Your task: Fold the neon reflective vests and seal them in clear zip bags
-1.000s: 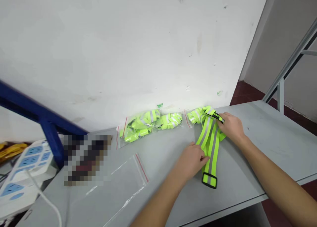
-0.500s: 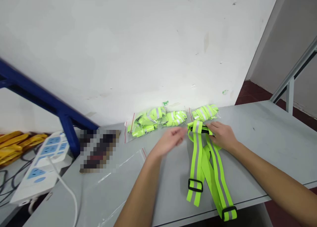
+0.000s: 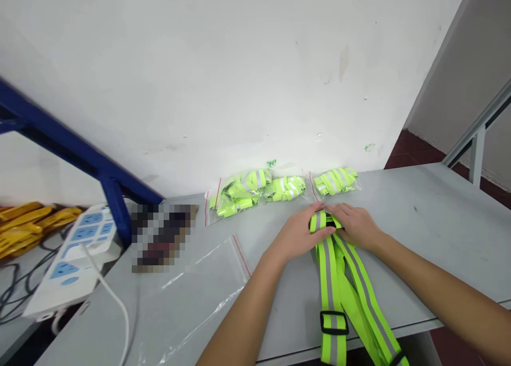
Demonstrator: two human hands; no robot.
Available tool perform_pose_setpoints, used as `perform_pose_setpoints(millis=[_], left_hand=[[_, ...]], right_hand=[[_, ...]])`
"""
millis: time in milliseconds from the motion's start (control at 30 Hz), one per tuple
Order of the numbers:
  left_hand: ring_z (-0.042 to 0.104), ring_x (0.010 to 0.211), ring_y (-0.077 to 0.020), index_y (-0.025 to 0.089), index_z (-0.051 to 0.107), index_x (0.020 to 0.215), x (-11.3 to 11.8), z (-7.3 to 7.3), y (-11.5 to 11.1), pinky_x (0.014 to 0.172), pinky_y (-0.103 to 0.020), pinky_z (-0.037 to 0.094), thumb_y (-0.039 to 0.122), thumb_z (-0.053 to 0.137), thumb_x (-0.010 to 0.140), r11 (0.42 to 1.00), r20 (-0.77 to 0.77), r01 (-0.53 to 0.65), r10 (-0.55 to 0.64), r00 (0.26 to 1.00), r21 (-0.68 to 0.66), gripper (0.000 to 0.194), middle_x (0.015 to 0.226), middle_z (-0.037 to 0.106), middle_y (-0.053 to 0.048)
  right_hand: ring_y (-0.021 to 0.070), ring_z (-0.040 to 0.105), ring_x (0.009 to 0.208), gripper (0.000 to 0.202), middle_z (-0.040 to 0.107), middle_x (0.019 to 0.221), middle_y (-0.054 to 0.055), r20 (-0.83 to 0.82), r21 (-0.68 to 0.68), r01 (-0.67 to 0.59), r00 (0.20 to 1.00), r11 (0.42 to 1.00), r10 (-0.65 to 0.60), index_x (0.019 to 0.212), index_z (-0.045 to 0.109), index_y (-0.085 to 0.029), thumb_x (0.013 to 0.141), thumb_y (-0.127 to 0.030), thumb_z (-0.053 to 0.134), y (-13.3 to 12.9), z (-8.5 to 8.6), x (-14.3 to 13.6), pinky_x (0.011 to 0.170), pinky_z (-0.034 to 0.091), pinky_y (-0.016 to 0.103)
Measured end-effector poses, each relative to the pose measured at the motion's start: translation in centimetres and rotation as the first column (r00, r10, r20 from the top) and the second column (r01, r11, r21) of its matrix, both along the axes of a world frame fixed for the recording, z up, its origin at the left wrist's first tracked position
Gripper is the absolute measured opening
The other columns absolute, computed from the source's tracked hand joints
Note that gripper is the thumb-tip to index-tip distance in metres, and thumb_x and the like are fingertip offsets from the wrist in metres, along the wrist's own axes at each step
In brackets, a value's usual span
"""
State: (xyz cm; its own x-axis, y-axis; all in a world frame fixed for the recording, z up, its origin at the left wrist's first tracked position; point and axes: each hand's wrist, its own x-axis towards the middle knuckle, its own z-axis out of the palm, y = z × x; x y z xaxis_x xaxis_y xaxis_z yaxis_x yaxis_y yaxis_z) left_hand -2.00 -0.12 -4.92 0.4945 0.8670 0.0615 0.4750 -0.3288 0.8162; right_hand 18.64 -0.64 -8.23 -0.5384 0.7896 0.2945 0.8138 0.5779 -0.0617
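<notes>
Left hand (image 3: 297, 234) pinching the top of a neon-green reflective strap (image 3: 329, 275), right hand (image 3: 355, 225) against its other side (whether gripping, I cannot tell), strap trailing from between them, black buckle (image 3: 334, 332) below the hands, bagged straps (image 3: 335, 181) just beyond.

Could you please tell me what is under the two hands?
Partly under the left hand and right hand are gathered yellow-green straps, with a black part showing between. The hands cover the rest, so its folding cannot be seen.
</notes>
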Motion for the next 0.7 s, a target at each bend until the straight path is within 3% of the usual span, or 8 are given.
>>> perform_pose_setpoints(millis=[67, 133, 233, 300, 367, 500, 600, 700], left_hand=[[0.052, 0.122, -0.0295, 0.027, 0.051, 0.127, -0.3, 0.1, 0.1, 0.098, -0.041, 0.043, 0.057, 0.064, 0.076, 0.997, 0.079, -0.017, 0.023, 0.997, -0.073, 0.061, 0.131, 0.058, -0.007], [0.054, 0.119, -0.0267, 0.025, 0.057, 0.112, -0.4, 0.0, 0.4, 0.095, -0.038, 0.044, 0.058, 0.057, 0.081, 0.985, 0.233, -0.022, 0.062, 0.970, -0.171, 0.045, 0.125, 0.061, -0.006], [0.061, 0.104, -0.0237, 0.022, 0.057, 0.098, -0.2, -0.8, 1.0, 0.087, -0.036, 0.049, 0.065, 0.044, 0.085, 0.932, 0.516, -0.050, 0.243, 0.822, -0.360, 0.047, 0.110, 0.066, -0.006], [0.065, 0.093, -0.0232, 0.022, 0.057, 0.104, 0.3, -1.4, 1.3, 0.078, -0.036, 0.052, 0.068, 0.048, 0.082, 0.863, 0.608, -0.024, 0.376, 0.699, -0.505, 0.052, 0.102, 0.068, -0.006], [0.067, 0.089, -0.0231, 0.023, 0.055, 0.114, 0.9, -2.0, 1.1, 0.075, -0.035, 0.054, 0.059, 0.062, 0.078, 0.793, 0.626, 0.063, 0.426, 0.653, -0.606, 0.051, 0.104, 0.069, -0.006], [0.068, 0.091, -0.0244, 0.019, 0.062, 0.113, 2.2, -2.0, 0.1, 0.080, -0.036, 0.053, 0.034, 0.075, 0.073, 0.721, 0.566, 0.187, 0.327, 0.757, -0.667, 0.044, 0.107, 0.070, -0.009], [0.069, 0.082, -0.0252, 0.015, 0.067, 0.104, 2.3, -1.5, -0.4, 0.076, -0.038, 0.054, 0.038, 0.071, 0.076, 0.691, 0.477, 0.184, 0.260, 0.839, -0.699, 0.036, 0.097, 0.073, -0.011], [0.070, 0.080, -0.0251, 0.015, 0.069, 0.100, 1.5, -1.2, -0.2, 0.074, -0.038, 0.054, 0.045, 0.069, 0.077, 0.660, 0.402, 0.178, 0.203, 0.893, -0.730, 0.038, 0.093, 0.074, -0.010]], right_hand=[[0.0217, 0.058, 0.086, 0.062, 0.065, 0.096, 0.007, 0.002, -0.017, -0.002, 1.000, 1.000, 0.002, 0.136, 0.043, -0.018, 0.076, -0.007, 0.053, 0.0, 0.2, -0.1, 0.058, 0.041, 0.027], [0.0207, 0.058, 0.081, 0.068, 0.064, 0.092, 0.005, -0.012, -0.029, -0.028, 1.000, 0.999, 0.027, 0.142, 0.037, -0.025, 0.077, -0.007, 0.051, -0.1, 0.3, -0.2, 0.057, 0.041, 0.027], [0.0207, 0.062, 0.086, 0.063, 0.065, 0.101, 0.004, -0.230, -0.109, -0.045, 0.973, 0.993, 0.019, 0.145, 0.032, -0.032, 0.087, -0.015, 0.049, -0.2, 0.4, -0.2, 0.065, 0.048, 0.029], [0.0229, 0.061, 0.105, 0.058, 0.063, 0.120, 0.004, -0.464, -0.195, -0.060, 0.885, 0.979, -0.038, 0.145, 0.032, -0.033, 0.091, -0.025, 0.049, -0.1, 0.6, -0.2, 0.082, 0.051, 0.034], [0.0260, 0.053, 0.120, 0.057, 0.057, 0.133, 0.003, -0.637, -0.290, -0.095, 0.762, 0.952, -0.118, 0.145, 0.034, -0.033, 0.090, -0.034, 0.052, 0.0, 0.7, -0.1, 0.097, 0.046, 0.040], [0.0306, 0.048, 0.127, 0.068, 0.052, 0.140, 0.004, -0.736, -0.537, -0.138, 0.558, 0.832, -0.383, 0.142, 0.041, -0.027, 0.081, -0.043, 0.065, 0.5, 0.6, 0.3, 0.104, 0.041, 0.046], [0.0304, 0.051, 0.124, 0.076, 0.054, 0.138, 0.003, -0.734, -0.655, -0.228, 0.415, 0.720, -0.537, 0.142, 0.040, -0.027, 0.075, -0.044, 0.072, 0.8, 0.4, 0.6, 0.104, 0.042, 0.046], [0.0287, 0.059, 0.114, 0.076, 0.063, 0.127, 0.003, -0.737, -0.676, -0.349, 0.310, 0.649, -0.600, 0.142, 0.040, -0.027, 0.075, -0.042, 0.073, 1.0, 0.6, 0.8, 0.100, 0.045, 0.046]])
